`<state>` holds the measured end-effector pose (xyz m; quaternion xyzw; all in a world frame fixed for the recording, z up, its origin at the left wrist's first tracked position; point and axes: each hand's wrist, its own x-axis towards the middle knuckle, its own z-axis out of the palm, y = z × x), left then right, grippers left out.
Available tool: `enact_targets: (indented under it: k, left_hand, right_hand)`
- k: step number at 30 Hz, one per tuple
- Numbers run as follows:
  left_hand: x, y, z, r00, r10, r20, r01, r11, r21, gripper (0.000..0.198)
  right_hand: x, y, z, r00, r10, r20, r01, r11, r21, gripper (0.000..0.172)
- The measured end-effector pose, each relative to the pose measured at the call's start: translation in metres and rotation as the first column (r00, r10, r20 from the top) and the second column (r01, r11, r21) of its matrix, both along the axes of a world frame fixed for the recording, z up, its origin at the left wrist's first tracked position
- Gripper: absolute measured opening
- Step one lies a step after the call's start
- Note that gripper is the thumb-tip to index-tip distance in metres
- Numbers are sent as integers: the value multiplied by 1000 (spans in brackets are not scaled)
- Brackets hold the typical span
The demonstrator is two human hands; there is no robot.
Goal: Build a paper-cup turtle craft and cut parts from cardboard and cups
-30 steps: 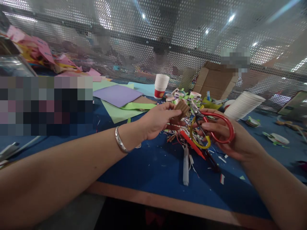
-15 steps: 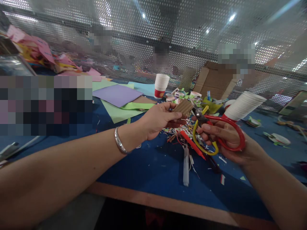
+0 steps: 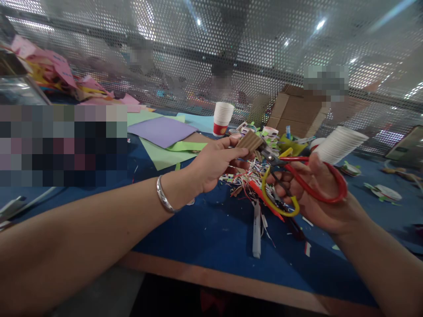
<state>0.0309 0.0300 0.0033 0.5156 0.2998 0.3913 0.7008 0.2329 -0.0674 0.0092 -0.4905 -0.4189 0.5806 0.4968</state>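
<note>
Between the thumb and fingers of my left hand (image 3: 216, 163) is a small piece of corrugated cardboard (image 3: 250, 141), held above the table. My right hand (image 3: 315, 198) grips a pair of scissors (image 3: 271, 157) with one red and one yellow handle. Their handles are spread apart, and the blades meet the cardboard's right edge, partly hidden by it. Under both hands lies a heap of paper scraps (image 3: 244, 178), with a red-orange marker (image 3: 264, 198) and a white pen (image 3: 256, 229) beside it.
Coloured paper sheets (image 3: 161, 131) lie at the left back. A stack of paper cups (image 3: 223, 119) stands behind my left hand; another stack (image 3: 343, 143) leans at the right. A cardboard box piece (image 3: 295, 110) rests against the perforated metal screen (image 3: 185, 57).
My right thumb has lifted and the scissors' handles have spread wider, with the red one shifted right. The cardboard has moved slightly left and changed its tilt.
</note>
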Motion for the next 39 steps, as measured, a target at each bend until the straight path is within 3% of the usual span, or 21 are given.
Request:
enact_targets:
  k: [3, 6, 13, 23, 27, 32, 39]
  left_hand:
    - [0, -1, 2, 1000, 22, 8, -22, 1000, -11, 7]
    - [0, -2, 3, 999, 37, 28, -37, 999, -11, 7]
    - [2, -5, 6, 995, 96, 41, -96, 995, 4, 3]
    - [1, -6, 4, 1000, 20, 17, -21, 996, 85, 6]
    - [1, -10, 7, 1000, -9, -6, 10, 998, 64, 6]
    - [0, -9, 9, 998, -49, -39, 50, 998, 36, 10]
    - [-3, -8, 10, 993, -92, -78, 96, 995, 39, 11]
  right_hand:
    - [-2, 2, 2, 999, 39, 26, -40, 997, 59, 64]
    - [-3, 4, 1, 998, 64, 17, -65, 995, 72, 69]
    - [-2, 3, -10, 995, 93, -29, -90, 990, 107, 42]
    - [-9, 1, -8, 938, -2, 347, -53, 987, 150, 37]
    - [-9, 2, -6, 917, -23, 398, -43, 987, 156, 35]
    - [-5, 4, -8, 886, -31, 463, -63, 981, 186, 47]
    - [-4, 1, -8, 819, -69, 570, -68, 974, 216, 41]
